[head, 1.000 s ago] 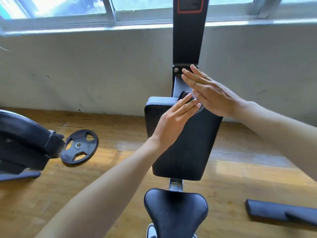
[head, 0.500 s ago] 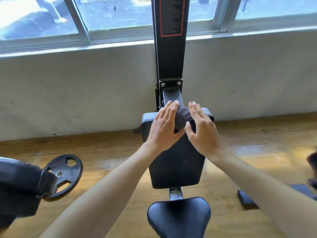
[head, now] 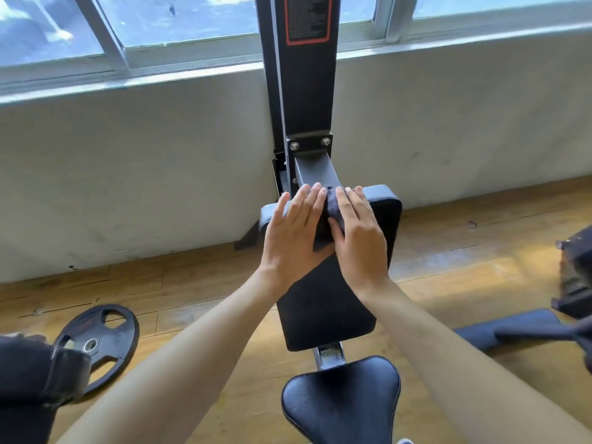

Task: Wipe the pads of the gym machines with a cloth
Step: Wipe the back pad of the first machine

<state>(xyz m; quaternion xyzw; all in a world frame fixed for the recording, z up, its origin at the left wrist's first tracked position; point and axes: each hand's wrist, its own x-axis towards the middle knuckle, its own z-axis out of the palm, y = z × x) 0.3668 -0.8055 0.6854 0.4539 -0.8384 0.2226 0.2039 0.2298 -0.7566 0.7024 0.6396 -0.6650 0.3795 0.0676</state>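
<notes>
— Where is the cloth?

— The small dark grey terry cloth [head: 331, 209] lies bunched at the far upper end of the black padded backrest [head: 326, 302], just below the grey steel bracket [head: 312, 169] that joins the pad to the black upright column [head: 304, 84].

— And the hands?

— Both lie flat on it. The left hand [head: 293, 237] presses the cloth's left side with fingers spread and straight; the right hand [head: 360, 238] covers its right side, thumb tucked against the fabric. Neither grips; palms simply bear down. How much cloth sits beneath them I cannot tell.

— What surrounds the pad?

— Nearer, a glossy black triangular seat [head: 342, 398]. On the wooden plank floor [head: 192, 283] to the left lies a black round weight plate [head: 99, 341]; to the right, a long black padded bar [head: 512, 331]. Beyond stands a grey plaster wall [head: 144, 174] beneath a window [head: 179, 20].
</notes>
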